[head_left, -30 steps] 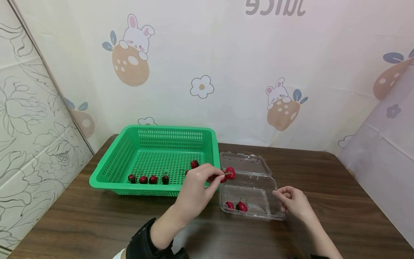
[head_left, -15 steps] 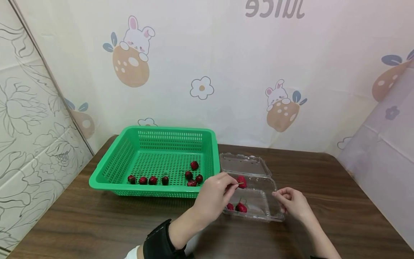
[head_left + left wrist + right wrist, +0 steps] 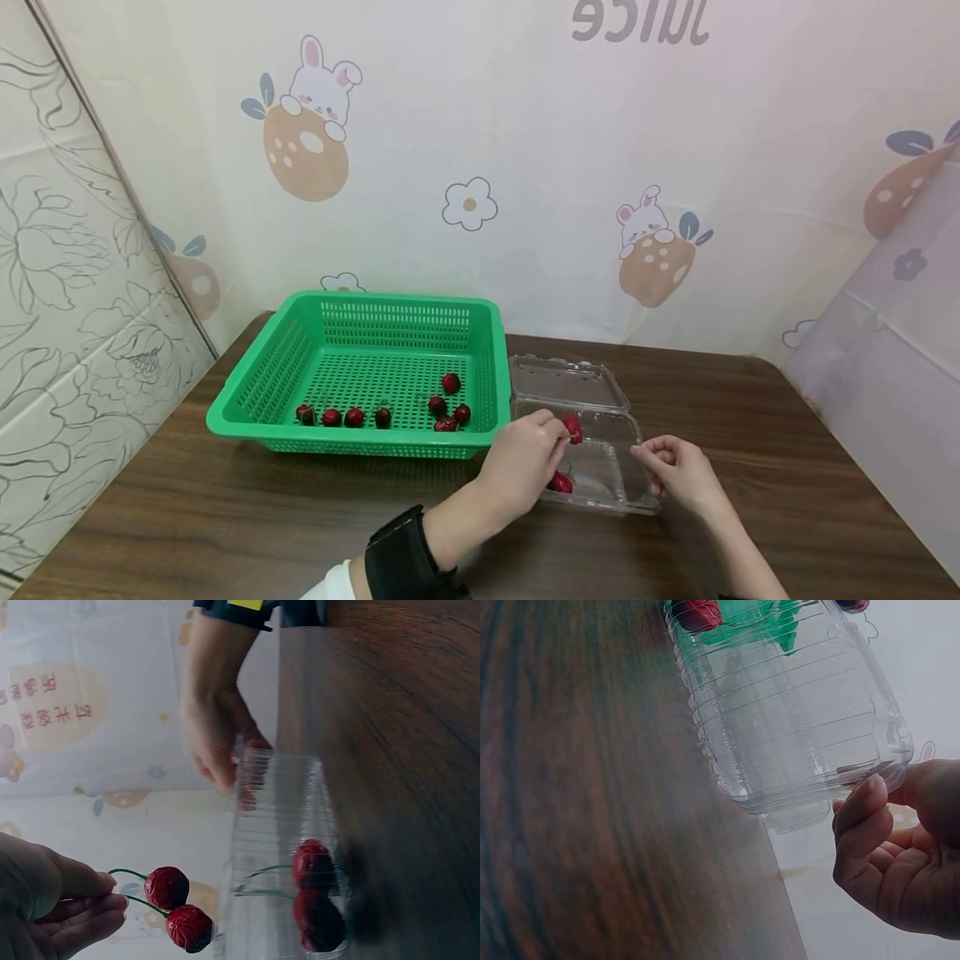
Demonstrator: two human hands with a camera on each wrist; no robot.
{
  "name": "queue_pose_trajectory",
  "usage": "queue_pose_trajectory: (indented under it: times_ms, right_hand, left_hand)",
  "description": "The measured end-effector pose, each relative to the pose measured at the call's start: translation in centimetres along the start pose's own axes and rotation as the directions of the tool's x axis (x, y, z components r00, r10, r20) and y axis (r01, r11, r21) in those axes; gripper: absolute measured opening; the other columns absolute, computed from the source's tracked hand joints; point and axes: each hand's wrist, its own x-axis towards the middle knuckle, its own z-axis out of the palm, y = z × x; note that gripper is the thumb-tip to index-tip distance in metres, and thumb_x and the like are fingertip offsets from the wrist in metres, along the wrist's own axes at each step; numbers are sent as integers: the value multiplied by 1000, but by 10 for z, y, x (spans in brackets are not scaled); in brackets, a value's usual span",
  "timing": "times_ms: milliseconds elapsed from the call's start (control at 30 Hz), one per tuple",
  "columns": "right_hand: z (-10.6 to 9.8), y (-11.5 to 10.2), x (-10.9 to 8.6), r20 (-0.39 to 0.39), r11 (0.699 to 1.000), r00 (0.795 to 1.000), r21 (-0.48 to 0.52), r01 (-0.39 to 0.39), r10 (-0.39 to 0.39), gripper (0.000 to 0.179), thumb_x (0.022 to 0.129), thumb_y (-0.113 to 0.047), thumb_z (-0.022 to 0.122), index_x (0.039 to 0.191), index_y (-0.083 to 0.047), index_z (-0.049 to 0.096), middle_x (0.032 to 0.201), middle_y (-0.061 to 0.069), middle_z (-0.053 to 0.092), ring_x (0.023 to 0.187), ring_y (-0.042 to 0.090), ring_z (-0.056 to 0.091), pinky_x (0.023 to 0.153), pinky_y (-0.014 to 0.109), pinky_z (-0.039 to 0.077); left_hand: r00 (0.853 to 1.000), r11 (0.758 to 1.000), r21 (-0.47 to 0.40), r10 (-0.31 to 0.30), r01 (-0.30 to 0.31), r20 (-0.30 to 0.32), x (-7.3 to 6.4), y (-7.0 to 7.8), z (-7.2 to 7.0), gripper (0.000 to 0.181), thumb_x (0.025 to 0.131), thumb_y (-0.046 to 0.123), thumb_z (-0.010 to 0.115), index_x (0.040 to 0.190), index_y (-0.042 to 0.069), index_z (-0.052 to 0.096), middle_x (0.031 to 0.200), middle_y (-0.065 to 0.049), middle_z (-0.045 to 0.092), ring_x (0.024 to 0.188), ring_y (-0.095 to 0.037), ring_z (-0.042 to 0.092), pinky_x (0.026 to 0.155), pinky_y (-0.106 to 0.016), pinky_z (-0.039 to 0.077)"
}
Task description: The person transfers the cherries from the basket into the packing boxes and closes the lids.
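Note:
Between thumb and fingers, my left hand (image 3: 522,461) pinches the green stems of two red cherries (image 3: 178,911), which hang over the clear plastic clamshell box (image 3: 600,467). Its lid (image 3: 566,382) is folded back toward the wall. Two more cherries (image 3: 315,896) lie inside the box, seen through its side in the left wrist view; my left hand partly covers them in the head view. My right hand (image 3: 678,473) pinches the rim at the box's right side, thumb and forefinger on the edge, as the right wrist view also shows.
A green plastic basket (image 3: 360,433) stands left of the box, almost touching it. Several cherries (image 3: 437,406) lie inside, in a row at the front and a cluster at the right. The brown wooden table (image 3: 300,517) meets a printed wall covering (image 3: 525,275) behind.
My left hand has moved right, away from the basket's edge, carrying the two cherries by their stems over the clear box. The right hand stays on the rim.

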Motion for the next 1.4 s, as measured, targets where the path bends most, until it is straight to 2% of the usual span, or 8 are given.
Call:
queue_pose_trajectory:
  times_ms: [200,533,800,967,1067,1400]
  right_hand:
    - [0,0,0,4,1000,1000,-1,-1,1,35,87,-28,57,93,6,52,53,2,49,43,13,47,42,26,41]
    - [0,0,-1,-3,1000,1000,-15,-2,2,33,87,-26,57,93,6,52,52,1,48,43,14,47,42,25,40]
    - [0,-1,-2,4,1000,1000,-12,-11,11,34,87,-28,57,94,6,52,53,1,49,44,15,48,43,26,41]
    - [0,-1,-1,3,1000,1000,-4,-13,13,32,88,-26,56,93,6,52,53,1,49,44,15,48,43,26,41]
    - [-1,0,-1,4,1000,1000,-6,-14,14,30,88,-24,56,93,6,52,54,2,49,44,14,48,43,25,41]
    - [0,1,0,15,1000,1000,-11,-3,3,35,88,-28,56,94,6,52,54,2,49,44,14,48,43,27,42]
  left_hand:
    - [999,992,122,28,-32,36,3,1,14,4,76,13,70,78,9,68,70,3,57,62,-4,56,59,-12,45]
    - [985,957,274,48,-93,166,5,1,29,8,73,9,72,80,10,69,72,1,57,64,-7,57,54,-18,47]
    - [967,954,290,-1,-76,255,8,0,37,12,71,13,75,82,11,70,75,1,60,66,-7,57,54,-20,48]
    - [965,947,313,-14,-71,261,8,0,40,4,72,11,72,75,14,70,71,2,60,61,-7,55,49,-20,46]
    - [964,948,313,-29,-58,266,8,-1,43,6,75,10,70,71,15,70,65,3,57,56,-7,53,45,-21,45]
    - [945,940,342,-92,-22,314,6,-2,50,9,76,12,68,68,17,67,63,4,59,56,-9,56,45,-24,44]
